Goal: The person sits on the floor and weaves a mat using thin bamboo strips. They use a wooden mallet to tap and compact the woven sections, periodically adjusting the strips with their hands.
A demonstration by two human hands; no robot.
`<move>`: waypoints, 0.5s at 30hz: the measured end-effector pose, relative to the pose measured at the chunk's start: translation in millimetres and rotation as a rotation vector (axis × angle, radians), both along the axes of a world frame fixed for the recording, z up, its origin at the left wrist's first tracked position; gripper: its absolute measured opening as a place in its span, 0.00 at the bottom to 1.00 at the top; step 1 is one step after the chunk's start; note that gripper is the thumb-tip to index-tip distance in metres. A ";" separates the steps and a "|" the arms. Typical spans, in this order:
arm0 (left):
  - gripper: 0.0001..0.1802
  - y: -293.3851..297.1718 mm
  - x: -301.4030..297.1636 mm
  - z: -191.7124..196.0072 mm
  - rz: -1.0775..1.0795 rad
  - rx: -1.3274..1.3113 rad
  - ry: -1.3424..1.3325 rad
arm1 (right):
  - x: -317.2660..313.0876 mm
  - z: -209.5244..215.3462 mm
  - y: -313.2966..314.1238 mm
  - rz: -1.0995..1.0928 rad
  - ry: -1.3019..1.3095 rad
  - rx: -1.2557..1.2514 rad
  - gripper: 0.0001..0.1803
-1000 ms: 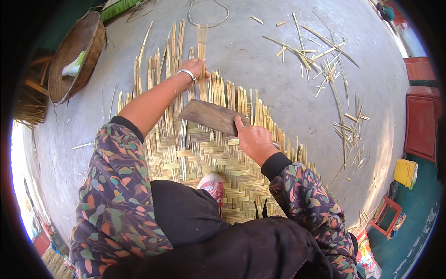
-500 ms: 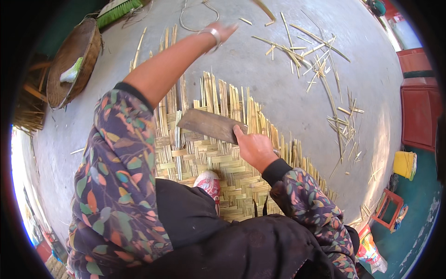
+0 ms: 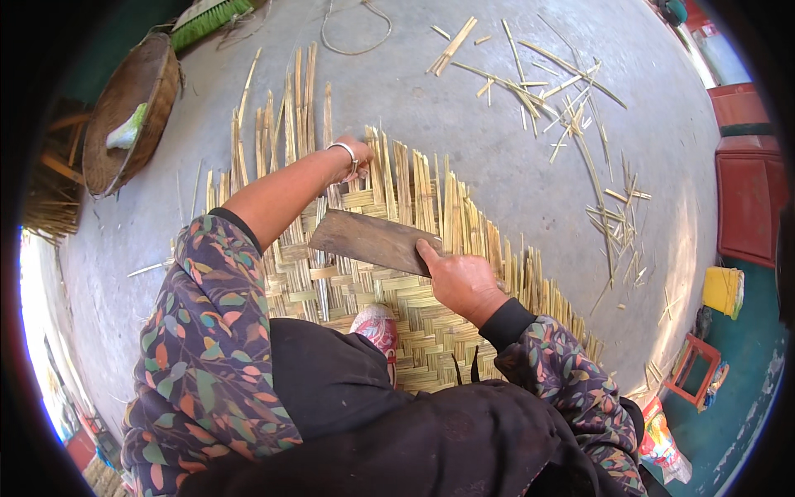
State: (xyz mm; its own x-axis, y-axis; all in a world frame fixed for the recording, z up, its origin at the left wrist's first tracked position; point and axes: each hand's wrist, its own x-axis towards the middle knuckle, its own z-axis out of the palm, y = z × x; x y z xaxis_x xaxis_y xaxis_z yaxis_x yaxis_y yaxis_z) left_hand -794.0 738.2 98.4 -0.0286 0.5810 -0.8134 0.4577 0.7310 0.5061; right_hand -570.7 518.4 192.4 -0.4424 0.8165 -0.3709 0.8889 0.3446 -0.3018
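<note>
A woven bamboo mat [image 3: 414,331] lies on the floor below me, its loose strip ends fanning out along the far edge. My left hand [image 3: 354,159], with a pale bangle at the wrist, is closed at upright bamboo strips [image 3: 383,178] on that edge; its fingertips are partly hidden. In my right hand [image 3: 465,283] is a cleaver with a broad, dark, rectangular blade [image 3: 368,240], held flat above the weave and pointing left. The right thumb presses on the blade's near end. My shoe [image 3: 377,331] rests on the mat.
Cut bamboo pieces [image 3: 571,108] litter the grey floor at the far right. A short bundle of strips [image 3: 452,46] lies beyond the mat, near a cord loop [image 3: 356,50]. A round basket [image 3: 137,116] leans at the left. Red furniture [image 3: 748,199] and a yellow container [image 3: 723,291] stand at the right.
My left hand has come back from the far side to the strips at the mat's edge. A blurred bamboo piece in the air is gone, and a short bundle now lies there on the floor.
</note>
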 end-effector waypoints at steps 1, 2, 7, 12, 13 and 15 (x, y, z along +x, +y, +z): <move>0.08 -0.6 -1.7 -2.4 -0.017 0.027 -0.024 | -0.1 0.4 0.2 0.002 0.009 0.011 0.29; 0.08 -1.9 -3.1 -4.6 -0.031 0.027 -0.048 | -0.2 0.8 0.3 0.005 0.003 0.000 0.29; 0.08 -8.4 1.1 3.6 -0.101 0.121 -0.036 | 0.9 5.2 -1.8 0.024 -0.001 -0.033 0.25; 0.09 -12.2 7.9 26.3 -0.178 0.050 0.014 | 7.4 11.3 -16.3 0.061 0.031 -0.031 0.25; 0.10 -12.4 6.8 27.9 -0.202 0.016 -0.004 | 8.3 11.6 -18.8 0.076 0.029 -0.020 0.25; 0.09 -12.1 2.5 26.9 -0.117 -0.003 -0.069 | 10.3 11.5 -22.7 0.096 0.009 -0.013 0.25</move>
State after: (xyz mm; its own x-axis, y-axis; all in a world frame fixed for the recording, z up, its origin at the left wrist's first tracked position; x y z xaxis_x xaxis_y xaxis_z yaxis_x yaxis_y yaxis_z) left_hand -791.4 726.1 125.3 0.0958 0.5746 -0.8128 0.5042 0.6760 0.5373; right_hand -560.4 495.7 203.8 -0.5216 0.7654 -0.3769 0.8494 0.4240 -0.3143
